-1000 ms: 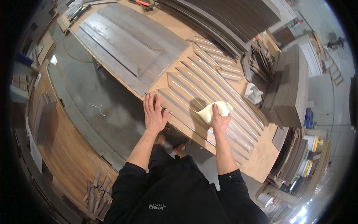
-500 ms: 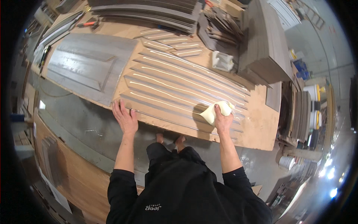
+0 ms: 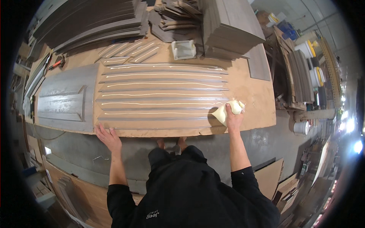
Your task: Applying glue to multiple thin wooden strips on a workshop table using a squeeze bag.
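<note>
My right hand [image 3: 234, 118] is closed around a squeeze bag [image 3: 223, 113] filled with a cream-coloured paste. The bag's narrow tip points left, over the right part of a long grey strip [image 3: 159, 109]. Several such strips with mitred ends lie in parallel rows, most of them bearing a thin pale bead [image 3: 152, 103] of paste. On the near edge of the wooden table [image 3: 256, 108], at the strips' left end, rests my left hand [image 3: 109, 139], fingers apart and holding nothing. A grey panel [image 3: 62, 100] with a raised frame lies left of the strips.
Short grey strips [image 3: 146, 52] with beads lie behind the long ones, near a translucent plastic tray [image 3: 183, 50]. Tall stacks of grey boards [image 3: 230, 30] and long panels [image 3: 91, 26] line the far side. A red-handled tool [image 3: 57, 64] lies far left. White buckets [image 3: 304, 49] stand right.
The whole view has turned, so the strips now run nearly level. My right hand has moved the bag a little rightward along the strip, lengthening the bead. My left hand stays by the edge.
</note>
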The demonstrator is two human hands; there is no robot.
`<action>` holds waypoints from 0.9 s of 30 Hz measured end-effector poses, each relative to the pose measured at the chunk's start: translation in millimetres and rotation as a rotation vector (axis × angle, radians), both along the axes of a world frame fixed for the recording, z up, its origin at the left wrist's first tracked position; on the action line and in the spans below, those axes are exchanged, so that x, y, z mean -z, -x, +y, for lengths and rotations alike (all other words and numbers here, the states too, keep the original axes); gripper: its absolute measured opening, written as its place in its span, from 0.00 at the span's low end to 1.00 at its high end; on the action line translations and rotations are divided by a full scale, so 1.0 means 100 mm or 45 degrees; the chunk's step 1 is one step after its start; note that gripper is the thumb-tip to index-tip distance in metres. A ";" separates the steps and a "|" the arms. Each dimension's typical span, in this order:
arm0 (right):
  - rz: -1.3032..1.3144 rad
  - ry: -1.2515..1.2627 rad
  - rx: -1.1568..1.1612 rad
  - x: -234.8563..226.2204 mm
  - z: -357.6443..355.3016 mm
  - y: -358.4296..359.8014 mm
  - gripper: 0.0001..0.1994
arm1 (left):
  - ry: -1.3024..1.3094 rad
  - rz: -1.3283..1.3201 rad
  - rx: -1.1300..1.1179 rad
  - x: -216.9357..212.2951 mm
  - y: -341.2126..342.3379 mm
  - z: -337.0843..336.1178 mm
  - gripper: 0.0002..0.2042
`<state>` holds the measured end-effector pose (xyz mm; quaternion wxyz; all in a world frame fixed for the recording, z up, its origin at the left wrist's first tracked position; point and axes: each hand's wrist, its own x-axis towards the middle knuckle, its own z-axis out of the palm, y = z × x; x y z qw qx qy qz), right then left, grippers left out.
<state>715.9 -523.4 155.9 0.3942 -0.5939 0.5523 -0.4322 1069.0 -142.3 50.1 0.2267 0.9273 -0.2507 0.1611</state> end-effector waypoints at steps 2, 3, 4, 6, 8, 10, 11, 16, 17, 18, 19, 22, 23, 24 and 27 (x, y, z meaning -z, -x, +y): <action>0.029 -0.002 0.021 0.01 -0.06 0.16 0.16 | 0.002 -0.007 0.014 0.02 0.01 0.02 0.29; 0.036 -0.021 0.053 0.02 -0.10 0.22 0.16 | 0.002 -0.008 0.034 0.01 0.01 0.00 0.29; 0.042 -0.041 0.085 0.04 -0.13 0.28 0.16 | -0.002 0.001 0.034 -0.01 0.01 -0.02 0.29; 0.018 -0.050 0.112 0.04 -0.17 0.34 0.16 | -0.011 0.019 0.023 -0.01 0.00 0.00 0.29; -0.001 -0.058 0.117 0.05 -0.21 0.34 0.15 | -0.020 0.047 0.002 0.03 -0.01 0.08 0.29; 0.034 -0.046 0.138 0.14 -0.30 0.47 0.13 | -0.031 0.062 0.008 0.01 -0.02 0.02 0.30; 0.030 -0.045 0.147 0.19 -0.33 0.51 0.13 | -0.032 0.050 0.009 0.00 -0.03 -0.01 0.29; 0.029 -0.024 0.203 0.23 -0.38 0.60 0.11 | -0.016 0.028 0.034 -0.03 -0.01 -0.04 0.29; 0.028 -0.018 0.204 0.21 -0.37 0.61 0.11 | -0.017 0.028 0.033 -0.03 -0.01 -0.05 0.29; 0.212 0.035 0.202 0.14 -0.33 0.59 0.12 | -0.018 0.025 0.021 -0.04 0.00 -0.03 0.29; 0.396 0.090 0.197 0.10 -0.30 0.55 0.14 | -0.013 0.024 0.009 -0.01 -0.02 0.00 0.29; -0.149 -0.062 0.302 0.08 -0.23 0.49 0.20 | -0.010 -0.019 0.005 0.08 -0.04 0.11 0.29; -0.565 -0.323 0.401 0.08 -0.18 0.42 0.21 | -0.004 -0.006 0.015 0.11 -0.06 0.12 0.29; -0.830 -0.478 0.325 -0.06 -0.09 0.30 0.21 | -0.007 0.008 0.007 0.11 -0.06 0.16 0.29; -1.408 -0.849 -0.243 -0.07 0.06 0.18 0.24 | 0.044 0.034 0.001 0.05 -0.04 0.10 0.30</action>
